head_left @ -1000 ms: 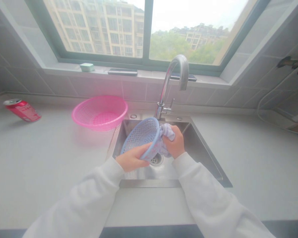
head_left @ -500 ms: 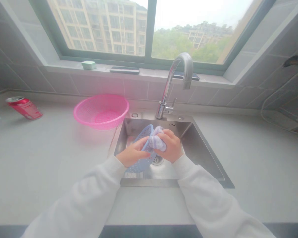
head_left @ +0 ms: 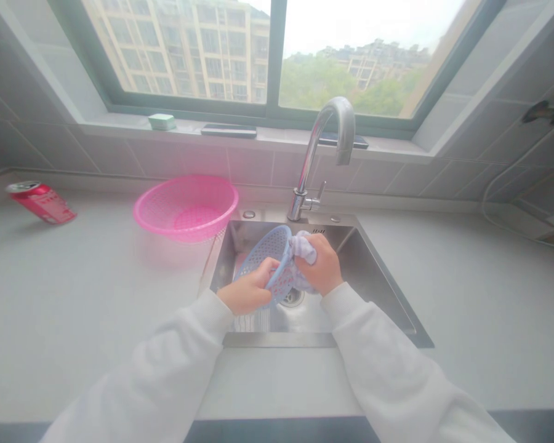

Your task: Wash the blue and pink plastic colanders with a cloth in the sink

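Note:
Over the steel sink (head_left: 373,277), a blue plastic basket (head_left: 263,247) with many holes is tilted on its side, its opening facing left. My left hand (head_left: 249,288) grips the near part of its rim, thumb outside and fingers curled over the edge. In my right hand (head_left: 324,266) is a bunched pale cloth (head_left: 303,247), white with lilac tones, pressed against the outer right side of the basket near the rim. Part of the cloth hangs below my fingers. Below the basket, the drain (head_left: 292,298) shows in the sink floor.
Left of the sink stands a larger pink basket (head_left: 187,209) on the white counter (head_left: 83,307). A red can (head_left: 42,203) leans at far left. The chrome faucet (head_left: 346,135) arches over the sink's back edge. A green box (head_left: 162,122) and a flat dark-topped object (head_left: 229,130) lie on the windowsill.
The blue basket has turned, showing more of its inside, and risen slightly. My right hand with the cloth has moved a little right along its outer side. The left hand keeps its hold.

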The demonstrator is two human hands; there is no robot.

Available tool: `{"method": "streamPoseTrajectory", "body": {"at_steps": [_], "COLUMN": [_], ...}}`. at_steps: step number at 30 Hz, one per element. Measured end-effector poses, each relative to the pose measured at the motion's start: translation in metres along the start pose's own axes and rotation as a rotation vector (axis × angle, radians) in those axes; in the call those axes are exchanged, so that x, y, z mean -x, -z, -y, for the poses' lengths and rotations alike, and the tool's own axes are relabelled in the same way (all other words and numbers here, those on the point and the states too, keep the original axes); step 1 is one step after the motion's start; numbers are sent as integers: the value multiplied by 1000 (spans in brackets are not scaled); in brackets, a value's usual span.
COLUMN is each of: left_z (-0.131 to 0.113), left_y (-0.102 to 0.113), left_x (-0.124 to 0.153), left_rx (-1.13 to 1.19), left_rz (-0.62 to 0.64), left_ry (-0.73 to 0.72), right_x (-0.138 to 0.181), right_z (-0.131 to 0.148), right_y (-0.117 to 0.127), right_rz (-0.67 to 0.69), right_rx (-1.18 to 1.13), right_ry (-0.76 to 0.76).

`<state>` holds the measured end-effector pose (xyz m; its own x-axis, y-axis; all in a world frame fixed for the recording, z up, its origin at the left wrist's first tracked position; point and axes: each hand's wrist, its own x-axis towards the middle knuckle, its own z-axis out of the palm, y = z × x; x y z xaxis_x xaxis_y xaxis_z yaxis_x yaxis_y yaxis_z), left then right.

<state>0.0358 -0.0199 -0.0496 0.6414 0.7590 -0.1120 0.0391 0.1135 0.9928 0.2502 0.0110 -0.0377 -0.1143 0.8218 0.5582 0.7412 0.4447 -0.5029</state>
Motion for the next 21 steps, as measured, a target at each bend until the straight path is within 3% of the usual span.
{"method": "streamPoseTrajectory", "body": {"at_steps": [4,8,11,15,21], "left_z": [2,6,4,-1,-1], "left_y": [2,7,5,1,3], "left_x": [-7,-8,-7,-8,-9], "left_rx": [230,350,407,442,477], "left_rz": [7,44,66,91,43], "left_ry": [-124,-105,-118,-121,-168], "right_x": [7,12,9,4,1], "right_z": [9,18,16,6,2], "right_y": [0,-4,-6,-6,-4], "right_rz": [94,140,132,21,-6], "right_rx": [3,4,-31,-106,-160], "right_ry": [211,330,189,-88,-180]}}
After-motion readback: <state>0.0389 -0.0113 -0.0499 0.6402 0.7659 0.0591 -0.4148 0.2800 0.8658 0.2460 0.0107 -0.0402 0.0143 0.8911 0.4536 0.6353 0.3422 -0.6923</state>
